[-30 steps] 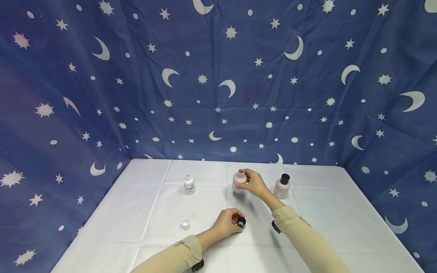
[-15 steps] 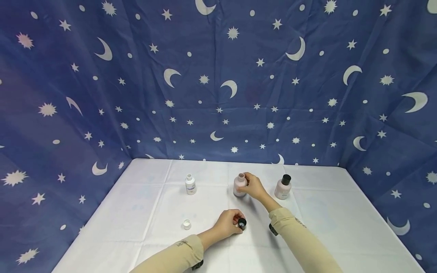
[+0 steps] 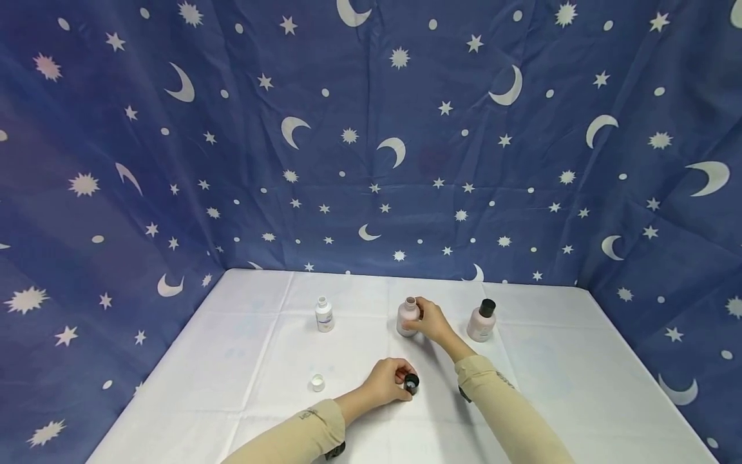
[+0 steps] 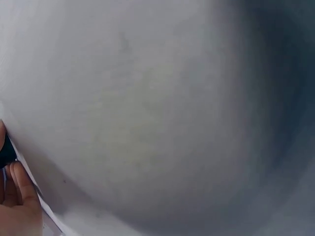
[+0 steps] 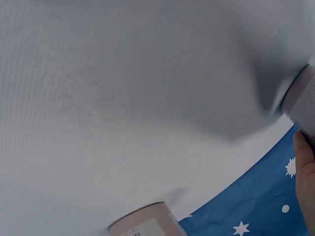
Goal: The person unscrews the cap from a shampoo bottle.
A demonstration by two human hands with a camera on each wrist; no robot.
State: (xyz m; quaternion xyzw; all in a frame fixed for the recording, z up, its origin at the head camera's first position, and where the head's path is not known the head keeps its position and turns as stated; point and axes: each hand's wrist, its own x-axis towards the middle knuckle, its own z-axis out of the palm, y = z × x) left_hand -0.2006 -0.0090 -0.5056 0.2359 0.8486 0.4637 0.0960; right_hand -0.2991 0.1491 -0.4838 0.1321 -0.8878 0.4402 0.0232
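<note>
In the head view my right hand (image 3: 433, 322) grips an uncapped pale pink bottle (image 3: 404, 319) from its right side, thumb in front. The bottle stands upright on the white-covered table with its mouth bare. Closer to me, my left hand (image 3: 384, 381) pinches a black screw cap (image 3: 411, 384) close over the cloth, hollow side showing. The left wrist view has only part of that hand (image 4: 19, 201) and the dark cap (image 4: 7, 153) at its left edge. At the right wrist view's right edge, fingers (image 5: 303, 152) touch the pink bottle (image 5: 304, 103).
A second pink bottle (image 3: 481, 325) with its black cap on stands right of my right hand. To the left are an open white bottle (image 3: 324, 317) and, nearer me, a small white cap (image 3: 317, 383). A blue star-and-moon curtain (image 3: 371, 161) surrounds the white table (image 3: 261, 412).
My right hand has lowered the open pink bottle slightly, onto the table. My left hand keeps its pinch on the black cap, almost in place. The head view has shifted a little.
</note>
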